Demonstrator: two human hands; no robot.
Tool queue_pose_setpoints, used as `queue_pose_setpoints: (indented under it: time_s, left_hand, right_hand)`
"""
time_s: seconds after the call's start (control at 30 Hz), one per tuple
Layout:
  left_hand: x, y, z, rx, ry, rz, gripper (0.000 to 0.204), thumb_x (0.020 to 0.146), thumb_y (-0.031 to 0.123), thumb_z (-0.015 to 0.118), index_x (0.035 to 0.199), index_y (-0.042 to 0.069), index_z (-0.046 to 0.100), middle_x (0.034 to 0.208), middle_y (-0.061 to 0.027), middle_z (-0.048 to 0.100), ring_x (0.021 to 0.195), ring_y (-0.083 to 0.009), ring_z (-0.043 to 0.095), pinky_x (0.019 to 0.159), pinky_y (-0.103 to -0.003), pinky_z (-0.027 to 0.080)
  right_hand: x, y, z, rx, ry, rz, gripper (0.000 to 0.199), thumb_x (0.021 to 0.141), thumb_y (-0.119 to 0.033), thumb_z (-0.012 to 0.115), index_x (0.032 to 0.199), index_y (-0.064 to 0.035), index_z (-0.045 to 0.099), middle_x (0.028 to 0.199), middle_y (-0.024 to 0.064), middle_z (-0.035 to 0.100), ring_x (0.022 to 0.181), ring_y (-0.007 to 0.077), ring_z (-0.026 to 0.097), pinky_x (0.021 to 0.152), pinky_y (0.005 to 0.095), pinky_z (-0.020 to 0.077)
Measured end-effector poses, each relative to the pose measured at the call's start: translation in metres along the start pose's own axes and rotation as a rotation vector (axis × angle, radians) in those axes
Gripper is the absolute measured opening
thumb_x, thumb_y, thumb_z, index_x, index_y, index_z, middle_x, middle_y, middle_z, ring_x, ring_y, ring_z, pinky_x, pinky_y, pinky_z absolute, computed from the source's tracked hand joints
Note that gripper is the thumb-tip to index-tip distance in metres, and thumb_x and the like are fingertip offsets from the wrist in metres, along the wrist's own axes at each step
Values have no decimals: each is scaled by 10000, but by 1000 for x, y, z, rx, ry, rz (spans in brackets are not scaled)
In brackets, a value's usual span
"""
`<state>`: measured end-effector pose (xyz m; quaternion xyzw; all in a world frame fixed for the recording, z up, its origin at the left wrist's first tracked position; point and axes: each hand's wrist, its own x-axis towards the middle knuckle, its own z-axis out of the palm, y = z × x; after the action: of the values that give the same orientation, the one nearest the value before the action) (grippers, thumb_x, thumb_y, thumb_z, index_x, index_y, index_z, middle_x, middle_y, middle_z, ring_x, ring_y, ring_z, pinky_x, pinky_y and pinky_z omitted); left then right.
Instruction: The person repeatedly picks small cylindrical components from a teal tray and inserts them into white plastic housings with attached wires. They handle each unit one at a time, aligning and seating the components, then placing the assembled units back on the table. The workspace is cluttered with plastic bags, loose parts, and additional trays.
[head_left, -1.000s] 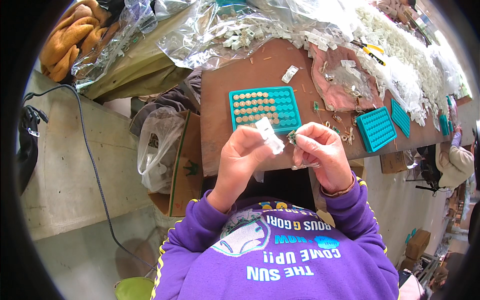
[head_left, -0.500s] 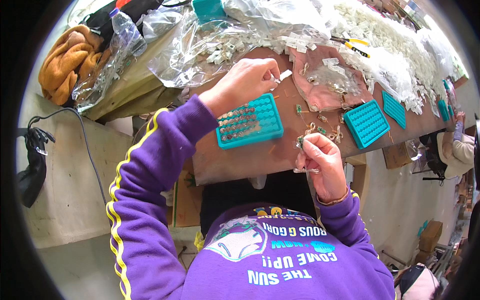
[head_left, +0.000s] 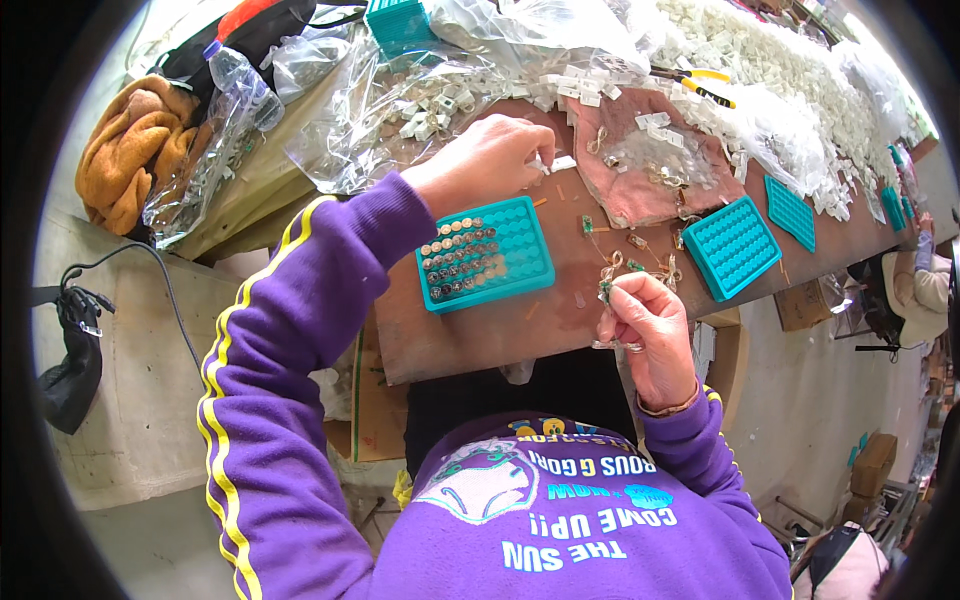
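Pinching a board (head_left: pixel 605 289) in the right hand (head_left: pixel 648 322), right of the tray (head_left: pixel 492 297). Holding the left hand (head_left: pixel 495 155) narrow at a white case (head_left: pixel 565 163) beyond the tray; not discerning whether gripping or merely touching.

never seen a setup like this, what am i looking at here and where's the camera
There is no machine: these are a person's own bare hands. A wide fisheye camera worn on the head looks down, so straight edges bend. The right hand pinches a small green part. The left hand hangs over the brown table, its fingers at a small white piece; whether they grip it is unclear. On the table lie a teal tray partly filled with round discs, another teal tray, a pink cloth and a heap of white plastic pieces.
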<state>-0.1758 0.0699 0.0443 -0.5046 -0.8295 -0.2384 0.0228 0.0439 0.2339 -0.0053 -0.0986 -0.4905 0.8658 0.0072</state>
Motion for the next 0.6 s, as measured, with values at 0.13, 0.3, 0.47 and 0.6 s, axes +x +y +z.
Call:
queue_pose_setpoints:
  time_s: [0.13, 0.3, 0.47, 0.6]
  left_hand:
    - [-21, 14, -11, -151, 55, -40, 147, 812, 110, 651, 934, 28, 643, 779, -109, 643, 725, -192, 655, 674, -306, 520]
    - [-54, 24, -20, -565, 112, -263, 127, 857, 106, 665, 947, 19, 645, 822, -76, 672, 782, -141, 662, 725, -278, 524]
    - [-98, 51, 8, -1592, 196, -529, 248, 929, 137, 645, 1128, 2, 586, 1045, -72, 669, 951, -136, 643, 854, -281, 510]
    - [-120, 62, 30, -1652, 284, -431, 194, 953, 83, 599, 1137, 33, 558, 1159, -100, 634, 1083, -202, 617, 965, -363, 502]
  right_hand:
    - [4, 4, 5, 6, 1, 21, 64, 935, -100, 631, 947, -38, 623, 738, 6, 616, 621, 72, 581, 564, 206, 422]
    - [7, 2, 14, -58, -49, 35, 76, 944, -108, 611, 957, -33, 602, 789, 35, 629, 635, 94, 595, 580, 220, 460]
    - [17, -7, 35, -32, -90, -3, 109, 939, -140, 639, 961, -34, 637, 721, 6, 622, 624, 48, 548, 578, 196, 395]
    - [24, -11, 54, -30, -175, 50, 128, 937, -142, 642, 984, -24, 646, 724, -3, 618, 628, 44, 539, 592, 198, 410]
